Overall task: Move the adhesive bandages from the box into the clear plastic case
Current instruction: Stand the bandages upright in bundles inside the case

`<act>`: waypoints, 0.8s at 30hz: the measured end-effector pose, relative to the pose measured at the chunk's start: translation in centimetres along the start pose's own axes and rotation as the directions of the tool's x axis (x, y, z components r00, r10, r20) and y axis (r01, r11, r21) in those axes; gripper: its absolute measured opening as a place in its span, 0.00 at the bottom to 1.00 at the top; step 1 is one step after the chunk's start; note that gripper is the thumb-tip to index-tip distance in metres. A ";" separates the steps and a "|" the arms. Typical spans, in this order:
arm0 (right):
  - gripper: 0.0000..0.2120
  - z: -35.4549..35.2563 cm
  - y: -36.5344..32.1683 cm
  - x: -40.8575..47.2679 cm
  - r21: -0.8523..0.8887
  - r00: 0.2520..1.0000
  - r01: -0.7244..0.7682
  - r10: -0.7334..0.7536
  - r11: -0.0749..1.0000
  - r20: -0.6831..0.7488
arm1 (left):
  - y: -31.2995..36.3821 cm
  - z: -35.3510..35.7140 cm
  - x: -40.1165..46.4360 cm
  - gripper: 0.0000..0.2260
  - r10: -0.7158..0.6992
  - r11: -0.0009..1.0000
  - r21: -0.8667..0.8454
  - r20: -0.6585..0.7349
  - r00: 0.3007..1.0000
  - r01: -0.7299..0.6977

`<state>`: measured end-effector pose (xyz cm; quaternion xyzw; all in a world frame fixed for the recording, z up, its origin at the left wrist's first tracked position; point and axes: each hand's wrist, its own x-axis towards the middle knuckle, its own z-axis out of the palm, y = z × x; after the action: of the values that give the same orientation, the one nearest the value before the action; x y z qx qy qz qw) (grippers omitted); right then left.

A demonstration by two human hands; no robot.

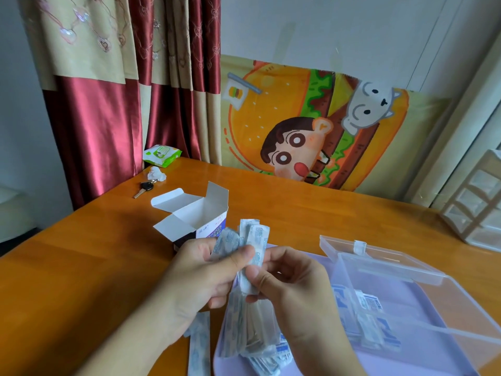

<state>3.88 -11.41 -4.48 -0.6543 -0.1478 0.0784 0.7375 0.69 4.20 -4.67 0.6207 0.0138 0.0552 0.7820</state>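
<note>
Both the left hand (200, 275) and right hand (292, 289) pinch a fanned bundle of adhesive bandages (250, 251), fingers clamped on it above the lilac tray (406, 299). The opened box (192, 221) stands behind them on the wooden surface (81, 267), and the clear plastic case (379, 299) lies open to the right, some bandages already inside.

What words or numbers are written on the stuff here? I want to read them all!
Nothing reads clearly.
White cardboard box with open flaps: blue print on its front, too blurred.
Wrapped adhesive bandages in both hands: pale blue print, too small.
Packets in the clear plastic case: dark lettering, blurred.
Green wipes packet: label unreadable.
</note>
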 end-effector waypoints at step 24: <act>0.09 -0.6 0.0 -0.1 0.054 0.996 -0.075 0.073 0.996 0.047 | -0.3 -0.5 0.1 0.13 -0.005 1.000 -0.012 -0.009 1.000 0.005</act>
<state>3.97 -12.01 -4.58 -0.6365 -0.1376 0.1243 0.7486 0.77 4.68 -5.06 0.6156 0.0185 0.0562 0.7858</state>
